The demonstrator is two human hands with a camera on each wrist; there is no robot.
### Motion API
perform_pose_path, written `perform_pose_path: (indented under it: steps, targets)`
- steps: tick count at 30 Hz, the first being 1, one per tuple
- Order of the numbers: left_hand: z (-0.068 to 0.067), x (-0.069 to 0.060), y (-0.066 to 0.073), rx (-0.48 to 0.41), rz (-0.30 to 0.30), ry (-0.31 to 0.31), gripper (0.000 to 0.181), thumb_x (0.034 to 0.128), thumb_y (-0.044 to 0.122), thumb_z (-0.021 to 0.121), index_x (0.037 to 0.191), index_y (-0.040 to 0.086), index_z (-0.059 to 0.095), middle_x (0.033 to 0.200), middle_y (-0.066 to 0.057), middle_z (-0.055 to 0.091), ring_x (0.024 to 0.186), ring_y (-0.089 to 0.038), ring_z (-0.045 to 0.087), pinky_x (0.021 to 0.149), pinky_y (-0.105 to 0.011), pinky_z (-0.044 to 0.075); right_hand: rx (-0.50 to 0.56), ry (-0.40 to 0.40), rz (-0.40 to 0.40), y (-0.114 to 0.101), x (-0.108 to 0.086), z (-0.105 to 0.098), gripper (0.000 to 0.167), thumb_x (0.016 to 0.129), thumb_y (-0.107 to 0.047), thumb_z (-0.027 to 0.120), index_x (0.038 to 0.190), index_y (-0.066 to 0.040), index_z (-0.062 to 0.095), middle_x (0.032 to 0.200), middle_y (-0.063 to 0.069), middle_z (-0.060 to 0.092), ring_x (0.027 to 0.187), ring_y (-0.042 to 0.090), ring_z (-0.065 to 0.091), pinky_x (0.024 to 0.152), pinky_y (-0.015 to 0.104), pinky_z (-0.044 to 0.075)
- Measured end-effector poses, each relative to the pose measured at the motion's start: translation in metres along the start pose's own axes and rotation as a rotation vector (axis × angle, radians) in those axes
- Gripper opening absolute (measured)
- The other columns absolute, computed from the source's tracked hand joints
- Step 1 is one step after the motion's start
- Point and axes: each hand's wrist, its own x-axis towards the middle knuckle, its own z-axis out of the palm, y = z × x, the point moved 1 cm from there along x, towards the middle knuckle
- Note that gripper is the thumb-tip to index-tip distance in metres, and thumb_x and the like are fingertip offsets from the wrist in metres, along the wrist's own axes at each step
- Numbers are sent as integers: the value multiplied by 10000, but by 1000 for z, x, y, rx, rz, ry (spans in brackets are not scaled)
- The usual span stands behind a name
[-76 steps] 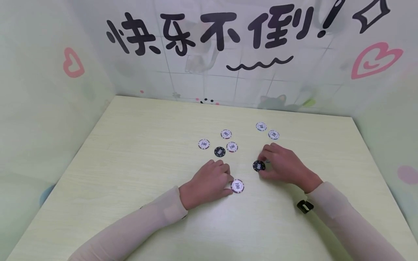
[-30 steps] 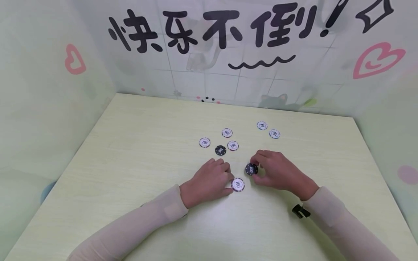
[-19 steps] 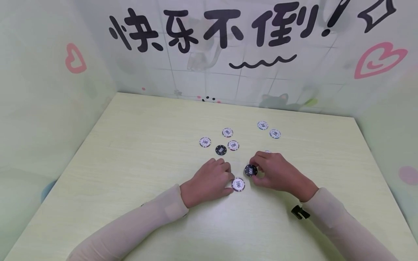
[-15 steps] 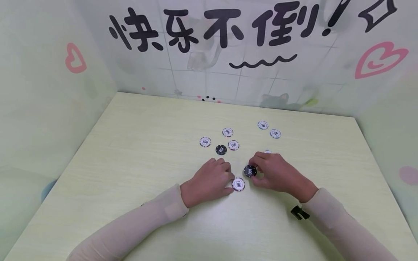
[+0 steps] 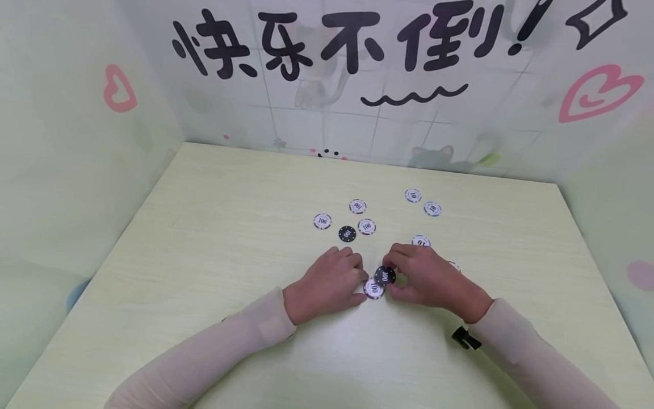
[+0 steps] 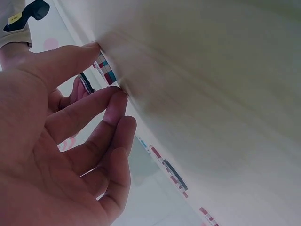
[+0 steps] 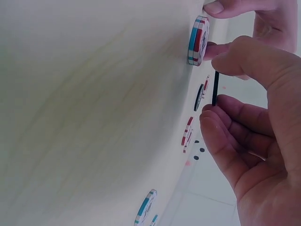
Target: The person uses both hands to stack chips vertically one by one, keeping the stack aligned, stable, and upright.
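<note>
My left hand rests on the table with thumb and index finger on either side of a small stack of poker chips. A blue-edged chip lies under a red-edged one marked 100. Between its thumb and fingertips my right hand pinches a black poker chip marked 100. In the head view this chip overlaps the upper right of the stack; the right wrist view shows it edge-on, apart from the stack. Part of a white chip marked 10 shows behind my right hand, and another chip is mostly hidden by it.
Farther back lie white 100 chips, a second black chip, and two white 10 chips to the right. Printed sheeting walls the pale wooden table at the back and sides. A black clip hangs at my right sleeve.
My right hand has carried the black chip left and nearer me, to over the stack, uncovering the chips behind it. My left hand keeps its place at the stack.
</note>
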Motion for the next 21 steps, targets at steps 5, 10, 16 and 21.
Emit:
perform_pose_path:
  steps: [5, 10, 16, 21]
  targets:
    - [1, 0, 0, 16, 4, 1, 326, 962, 456, 855, 1122, 174, 884, 1088, 1, 762, 941, -190, 626, 758, -294, 447, -5, 22, -45, -2, 1, 4, 230, 848, -131, 884, 1033, -48, 775, 976, -9, 700, 802, 108, 590, 716, 280, 549]
    - [1, 0, 0, 15, 4, 0, 330, 962, 459, 856, 1115, 167, 881, 1086, -2, 759, 943, -194, 624, 768, -299, 455, -4, 40, -69, -4, 2, 8, 240, 839, -136, 893, 1023, -37, 776, 968, 1, 709, 798, 109, 597, 714, 274, 549]
    - [1, 0, 0, 8, 1, 4, 315, 961, 449, 859, 1107, 171, 883, 1078, 2, 757, 935, -189, 619, 763, -293, 449, 24, 10, -61, -7, 2, 10, 226, 864, -129, 872, 1047, -37, 777, 972, -1, 707, 807, 107, 606, 730, 280, 560]
    - [0, 0, 0, 12, 0, 3, 318, 963, 458, 856, 1105, 174, 884, 1072, 7, 759, 931, -185, 620, 759, -290, 446, 48, -8, -72, -9, 3, 12, 217, 877, -112, 845, 1067, -34, 775, 968, -6, 705, 805, 101, 611, 742, 283, 573]
